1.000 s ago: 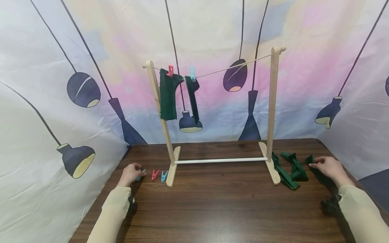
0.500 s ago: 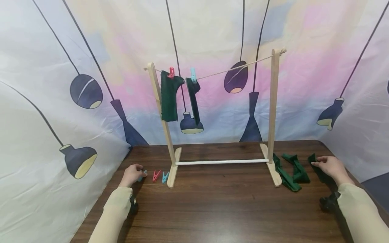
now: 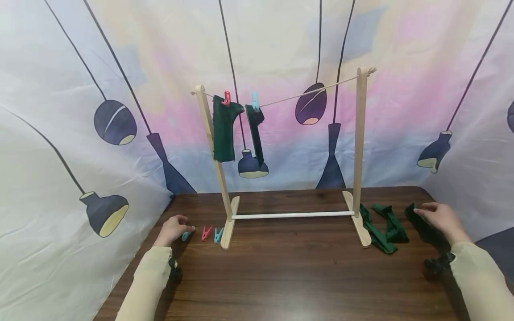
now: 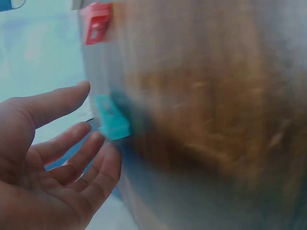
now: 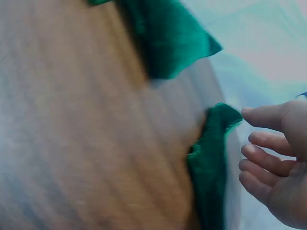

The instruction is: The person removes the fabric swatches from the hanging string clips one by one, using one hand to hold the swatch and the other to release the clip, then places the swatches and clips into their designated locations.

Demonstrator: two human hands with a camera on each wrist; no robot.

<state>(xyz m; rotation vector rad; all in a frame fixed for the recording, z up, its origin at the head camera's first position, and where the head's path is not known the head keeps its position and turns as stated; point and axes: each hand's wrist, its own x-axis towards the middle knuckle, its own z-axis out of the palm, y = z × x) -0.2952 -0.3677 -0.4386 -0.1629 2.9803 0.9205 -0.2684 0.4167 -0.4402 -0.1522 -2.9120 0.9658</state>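
My left hand (image 3: 172,229) is at the table's left side, right by a blue clothespin (image 3: 186,236). In the left wrist view, thumb and fingers stand apart, with the blue clothespin (image 4: 112,119) beyond the fingertips. A red clothespin (image 3: 206,233) and another blue clothespin (image 3: 218,235) lie to its right. At the far right, my right hand (image 3: 441,220) is over a dark green sock-shaped cloth (image 3: 423,227). The right wrist view shows the thumb at the corner of this cloth (image 5: 211,167), the other fingers loosely bent and apart from the thumb.
A wooden drying rack (image 3: 359,142) with a string line (image 3: 309,92) stands mid-table. A red clothespin (image 3: 226,98) and a blue clothespin (image 3: 255,101) hold green cloths (image 3: 223,133) on it. Two more green cloths (image 3: 395,225) lie beside the right foot. Printed fabric (image 3: 281,44) hangs behind.
My right hand has shifted slightly right along the green cloth, and more of that cloth shows. The left hand has barely moved; more of its blue clothespin shows. The head view tilts slightly.
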